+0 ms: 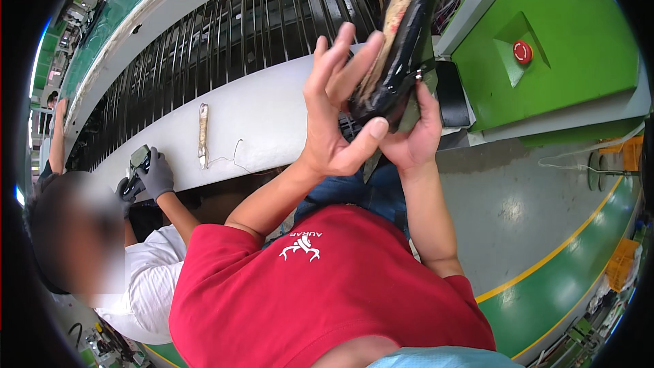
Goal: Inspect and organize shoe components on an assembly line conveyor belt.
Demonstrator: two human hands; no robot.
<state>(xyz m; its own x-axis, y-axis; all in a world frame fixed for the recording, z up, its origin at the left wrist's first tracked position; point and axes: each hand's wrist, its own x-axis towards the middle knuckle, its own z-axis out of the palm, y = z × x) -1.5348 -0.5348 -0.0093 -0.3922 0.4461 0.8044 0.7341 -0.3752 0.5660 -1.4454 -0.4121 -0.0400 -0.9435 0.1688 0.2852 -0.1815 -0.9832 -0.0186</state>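
Tilted up in front of me is a glossy black shoe (409, 41), apparently unfinished, with a tan, red-marked underside facing left. My right hand (413, 129) holds it from below near its lower end, thumb upright on the right side; the other fingers are mostly hidden behind it. My left hand (340, 102) is at the shoe's left side, fingers spread and partly smeared by motion. Its thumb reaches across the lower end; I cannot tell whether it touches. A small metal piece (419, 75) shows by my right thumb.
A white work ledge (266, 109) runs along dark metal bars (272, 13); a narrow pale strip (204, 135) and thin thread lie on it. At right stands a green machine (552, 54) with a red button (522, 52). A co-worker's gloved hand (157, 174) holds a dark shoe at left.
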